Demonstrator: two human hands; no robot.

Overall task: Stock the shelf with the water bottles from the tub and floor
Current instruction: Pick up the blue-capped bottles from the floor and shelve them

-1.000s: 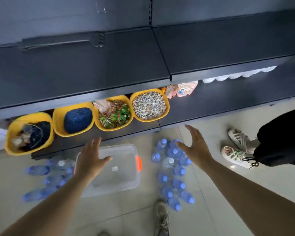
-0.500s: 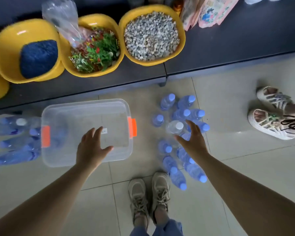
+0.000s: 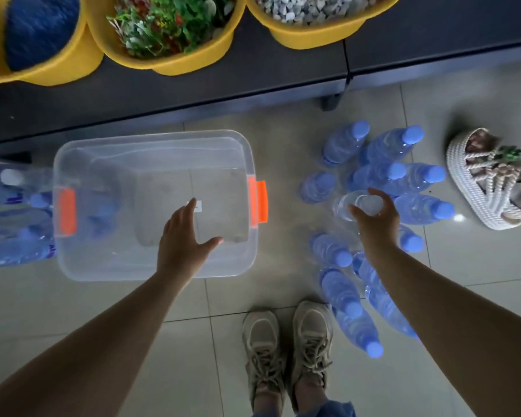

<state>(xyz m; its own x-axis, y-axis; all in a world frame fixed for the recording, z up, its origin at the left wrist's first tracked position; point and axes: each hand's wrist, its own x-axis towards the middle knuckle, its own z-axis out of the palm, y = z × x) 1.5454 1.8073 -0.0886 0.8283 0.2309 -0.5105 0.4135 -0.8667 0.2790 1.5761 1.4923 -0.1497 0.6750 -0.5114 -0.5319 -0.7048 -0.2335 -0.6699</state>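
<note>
A clear plastic tub with orange latches stands on the tile floor and looks empty. My left hand hovers over its right half with fingers spread, holding nothing. To the right, several blue-capped water bottles stand on the floor. Among them is a white-capped bottle; my right hand curls round its top from above. More bottles lie on the floor left of the tub, partly seen through its wall.
The dark bottom shelf runs along the top and carries yellow bowls of plants, pebbles and blue stuff. My own shoes are just below the tub and bottles. Another person's woven shoe stands at the right.
The view has dropped closer to the floor. My right hand moved forward onto the white-capped bottle and curled round it. My left hand stays over the tub.
</note>
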